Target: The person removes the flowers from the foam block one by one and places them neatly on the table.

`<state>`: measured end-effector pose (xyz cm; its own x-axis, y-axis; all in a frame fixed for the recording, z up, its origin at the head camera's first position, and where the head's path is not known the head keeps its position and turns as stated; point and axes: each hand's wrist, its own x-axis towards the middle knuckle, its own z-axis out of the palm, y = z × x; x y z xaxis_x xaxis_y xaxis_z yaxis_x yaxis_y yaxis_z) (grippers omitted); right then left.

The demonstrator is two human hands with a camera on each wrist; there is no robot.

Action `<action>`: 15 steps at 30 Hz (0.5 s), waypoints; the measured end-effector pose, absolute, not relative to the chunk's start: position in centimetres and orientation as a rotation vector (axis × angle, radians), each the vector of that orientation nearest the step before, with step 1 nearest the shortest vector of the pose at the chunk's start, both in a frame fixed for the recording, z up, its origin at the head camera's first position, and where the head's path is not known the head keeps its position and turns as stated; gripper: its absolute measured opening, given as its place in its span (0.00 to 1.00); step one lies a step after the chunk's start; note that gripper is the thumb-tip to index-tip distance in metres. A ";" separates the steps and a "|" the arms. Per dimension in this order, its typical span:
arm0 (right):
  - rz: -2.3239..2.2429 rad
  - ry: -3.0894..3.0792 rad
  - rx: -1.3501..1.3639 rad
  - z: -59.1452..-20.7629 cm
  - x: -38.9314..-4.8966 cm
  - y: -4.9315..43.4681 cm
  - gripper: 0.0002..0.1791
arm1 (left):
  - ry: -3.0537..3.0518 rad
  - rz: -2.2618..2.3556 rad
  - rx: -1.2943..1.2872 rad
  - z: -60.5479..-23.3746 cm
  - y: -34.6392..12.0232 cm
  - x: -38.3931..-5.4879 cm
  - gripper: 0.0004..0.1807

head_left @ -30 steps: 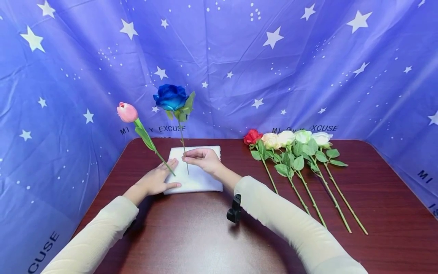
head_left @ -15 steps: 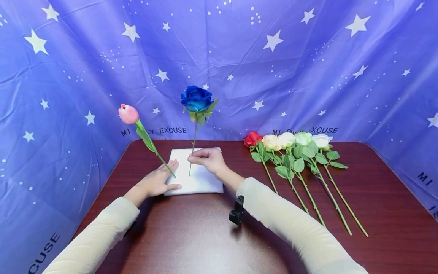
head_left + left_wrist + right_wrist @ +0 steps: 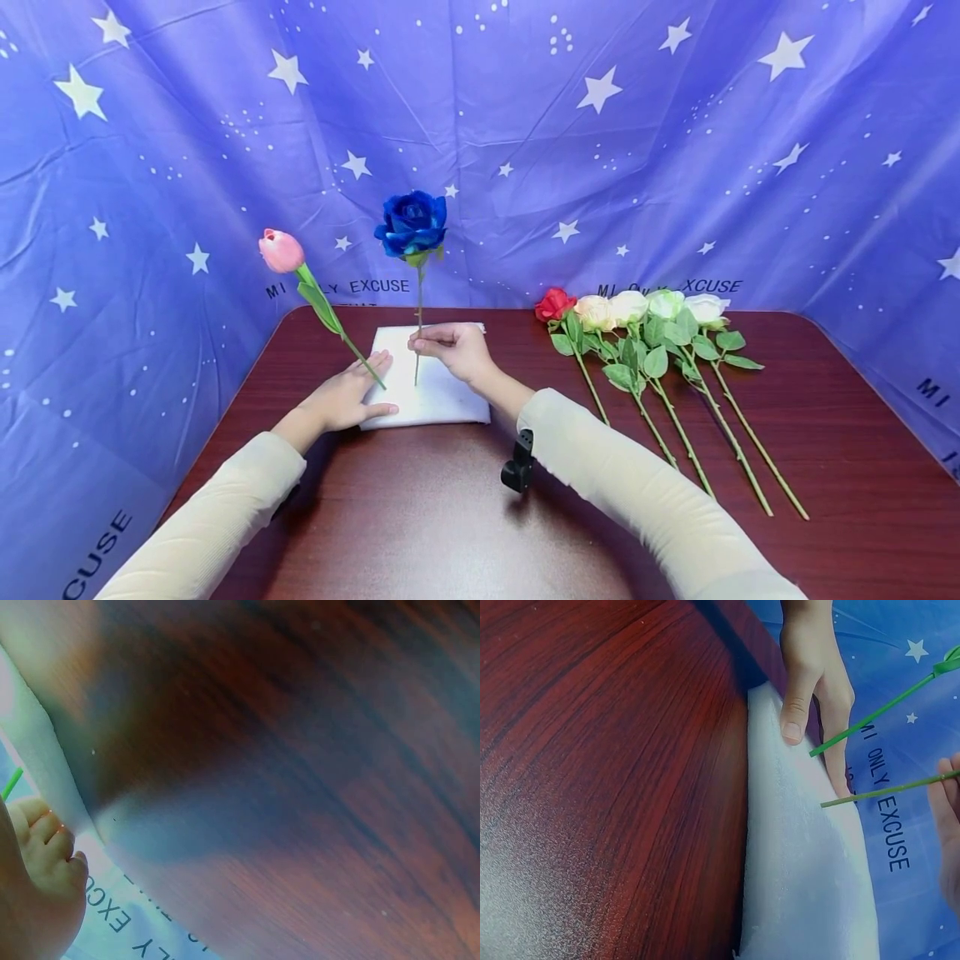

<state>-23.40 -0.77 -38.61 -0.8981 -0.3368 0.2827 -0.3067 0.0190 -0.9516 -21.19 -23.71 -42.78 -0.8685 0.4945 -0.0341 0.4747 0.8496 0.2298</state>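
In the head view my right hand (image 3: 456, 350) pinches the thin stem of a blue rose (image 3: 411, 223) between thumb and fingers. The rose stands nearly upright, and its stem's lower end meets the top of a white foam block (image 3: 450, 400). My left hand (image 3: 341, 398) lies on the block's left side with fingers spread straight. Close to those fingers a pink tulip (image 3: 282, 251) rises from the foam, leaning left. Seen from the right wrist, the rose stem (image 3: 892, 787) and the tulip stem (image 3: 870, 716) both touch the foam. The left wrist view catches only part of my left hand (image 3: 49, 877).
To the right on the dark red wooden table (image 3: 420, 533) lie several roses: a red rose (image 3: 555, 304), a peach rose (image 3: 595, 312) and paler ones, such as the white rose (image 3: 707, 308). A starry blue curtain (image 3: 480, 150) encloses the table's back and sides.
The blue rose's head swung right, then back left to near upright, and it has turned so its leaves show less. Its stem end shifted slightly right. The left hand stays on the foam.
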 end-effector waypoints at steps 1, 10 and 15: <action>-2.076 2.220 -0.712 -38.6 -23.4 -0.8 0.11 | 2.936 0.322 0.774 -42.8 -23.7 -21.2 0.50; -2.110 2.167 -0.633 -38.5 -23.4 -0.9 0.11 | 2.946 0.325 0.787 -42.9 -23.7 -21.2 0.50; -2.147 2.143 -0.600 -38.4 -23.4 -1.0 0.11 | 2.922 0.331 0.755 -42.7 -23.6 -21.2 0.50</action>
<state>-23.38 -1.01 -38.43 -0.9236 -0.3029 0.2350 -0.2345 -0.0385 -0.9714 -21.17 -23.58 -42.71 -0.8711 0.4888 -0.0476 0.4658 0.8530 0.2356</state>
